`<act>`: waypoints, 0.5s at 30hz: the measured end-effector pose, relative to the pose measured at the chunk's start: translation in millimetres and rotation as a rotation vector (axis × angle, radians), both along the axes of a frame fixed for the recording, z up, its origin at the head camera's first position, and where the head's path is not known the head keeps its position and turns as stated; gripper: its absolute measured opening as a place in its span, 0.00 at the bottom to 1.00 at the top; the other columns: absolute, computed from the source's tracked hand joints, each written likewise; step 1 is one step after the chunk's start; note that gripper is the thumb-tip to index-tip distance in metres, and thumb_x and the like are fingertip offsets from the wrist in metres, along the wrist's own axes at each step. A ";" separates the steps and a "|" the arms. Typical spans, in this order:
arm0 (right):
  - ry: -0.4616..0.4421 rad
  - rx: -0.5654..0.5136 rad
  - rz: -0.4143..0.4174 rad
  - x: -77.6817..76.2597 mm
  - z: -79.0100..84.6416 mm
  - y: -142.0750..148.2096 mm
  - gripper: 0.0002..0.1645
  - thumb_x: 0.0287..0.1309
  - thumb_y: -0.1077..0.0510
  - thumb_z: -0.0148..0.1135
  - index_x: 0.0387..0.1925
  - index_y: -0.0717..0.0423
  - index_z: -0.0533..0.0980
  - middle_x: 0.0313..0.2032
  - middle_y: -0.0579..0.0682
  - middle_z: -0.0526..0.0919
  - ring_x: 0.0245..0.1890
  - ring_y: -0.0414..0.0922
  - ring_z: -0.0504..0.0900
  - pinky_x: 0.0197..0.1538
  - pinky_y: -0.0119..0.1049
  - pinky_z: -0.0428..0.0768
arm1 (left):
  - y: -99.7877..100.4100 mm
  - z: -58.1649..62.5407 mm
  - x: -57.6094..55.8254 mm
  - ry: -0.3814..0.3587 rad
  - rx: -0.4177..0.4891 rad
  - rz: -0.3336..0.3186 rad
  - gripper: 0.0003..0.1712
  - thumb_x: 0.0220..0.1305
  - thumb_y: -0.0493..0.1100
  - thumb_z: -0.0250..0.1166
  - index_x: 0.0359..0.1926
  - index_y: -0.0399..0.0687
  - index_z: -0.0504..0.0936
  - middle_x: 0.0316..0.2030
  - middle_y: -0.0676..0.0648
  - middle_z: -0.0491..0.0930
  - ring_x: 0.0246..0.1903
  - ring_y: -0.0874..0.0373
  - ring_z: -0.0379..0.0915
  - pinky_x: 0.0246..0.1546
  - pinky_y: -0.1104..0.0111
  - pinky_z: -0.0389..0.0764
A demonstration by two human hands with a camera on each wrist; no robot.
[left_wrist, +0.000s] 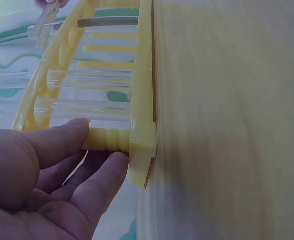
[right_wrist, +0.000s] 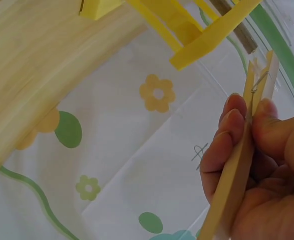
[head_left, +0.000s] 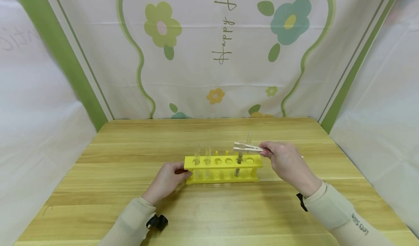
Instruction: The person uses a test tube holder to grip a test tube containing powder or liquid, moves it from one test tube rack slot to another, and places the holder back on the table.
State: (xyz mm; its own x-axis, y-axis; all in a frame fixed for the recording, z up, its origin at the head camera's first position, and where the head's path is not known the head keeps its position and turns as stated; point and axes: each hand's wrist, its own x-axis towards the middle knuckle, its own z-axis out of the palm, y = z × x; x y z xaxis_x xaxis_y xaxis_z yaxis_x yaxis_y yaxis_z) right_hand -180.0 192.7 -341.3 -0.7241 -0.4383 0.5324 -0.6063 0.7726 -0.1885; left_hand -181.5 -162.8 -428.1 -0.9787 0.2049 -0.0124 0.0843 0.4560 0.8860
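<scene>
A yellow test tube rack (head_left: 222, 167) stands on the table, two clear test tubes (head_left: 207, 153) in its left holes. My left hand (head_left: 167, 180) holds the rack's left end, thumb and fingers around the end post (left_wrist: 106, 139). Toward the right sits a test tube (head_left: 240, 159) with dark grey-brown contents. In my right hand (head_left: 289, 162) is a wooden test tube clamp (right_wrist: 232, 185), pinched between thumb and fingers. The clamp's tips overlap the mouth of the dark-filled tube in the head view. Another clear tube (head_left: 250, 137) shows upright just behind the clamp.
Yellow pegs (head_left: 227, 153) rise along the rack's back side. The wood-grain table (head_left: 216, 209) ends at a white flowered curtain (head_left: 196, 64), with white side curtains (head_left: 376, 93) left and right. A black wrist-worn device (head_left: 158, 222) hangs below my left sleeve.
</scene>
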 end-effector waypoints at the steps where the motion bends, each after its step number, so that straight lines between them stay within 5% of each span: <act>1: -0.003 0.004 -0.001 0.1 -1.0 -0.3 0.06 0.55 0.67 0.70 0.37 0.64 0.84 0.30 0.51 0.87 0.26 0.42 0.84 0.30 0.36 0.82 | 0.2 0.4 0.1 -0.001 0.000 0.001 0.12 0.65 0.37 0.68 0.50 0.47 0.86 0.43 0.49 0.85 0.42 0.58 0.80 0.40 0.65 0.82; 15: -0.059 -0.007 0.007 2.2 -12.7 -2.2 0.05 0.55 0.68 0.71 0.35 0.64 0.83 0.29 0.50 0.85 0.25 0.38 0.81 0.28 0.31 0.80 | 1.5 2.5 0.5 -0.001 -0.007 0.007 0.13 0.65 0.36 0.68 0.50 0.46 0.86 0.43 0.49 0.85 0.42 0.58 0.79 0.40 0.66 0.81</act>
State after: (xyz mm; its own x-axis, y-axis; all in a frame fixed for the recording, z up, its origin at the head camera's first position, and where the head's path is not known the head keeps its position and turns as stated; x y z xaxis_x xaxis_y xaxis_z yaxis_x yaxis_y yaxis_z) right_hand -177.8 190.5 -354.0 -0.7515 -0.4397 0.4919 -0.5990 0.7672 -0.2293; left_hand -181.0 -161.4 -425.6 -0.9800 0.1982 -0.0152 0.0800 0.4630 0.8827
